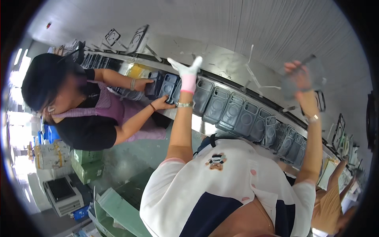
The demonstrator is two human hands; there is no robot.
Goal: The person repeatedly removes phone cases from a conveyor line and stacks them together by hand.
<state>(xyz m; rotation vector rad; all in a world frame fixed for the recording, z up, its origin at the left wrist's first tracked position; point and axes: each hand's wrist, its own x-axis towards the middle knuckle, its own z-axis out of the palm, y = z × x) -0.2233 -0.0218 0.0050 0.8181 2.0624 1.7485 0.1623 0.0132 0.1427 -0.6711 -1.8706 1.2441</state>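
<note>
My left hand [187, 73], in a white glove with a pink cuff, reaches over the row of phone cases with its fingers apart and nothing in them. Raised at the right, my bare right hand [299, 75] grips a translucent smoky phone case [316, 75]; motion smears both. Between my arms, stacks of dark translucent phone cases [231, 110] with ring marks stand side by side along the bench. To the left of my gloved hand, a co-worker's hands [144, 84] hold blue-grey phone cases [168, 85].
A dark rail with white prongs [252, 77] runs behind the cases; some prongs carry phone cases [137, 38]. The co-worker [90, 98] stands close on my left. Another person [329, 207] is at the lower right. Green bins [122, 211] and boxes [87, 164] stand at the lower left.
</note>
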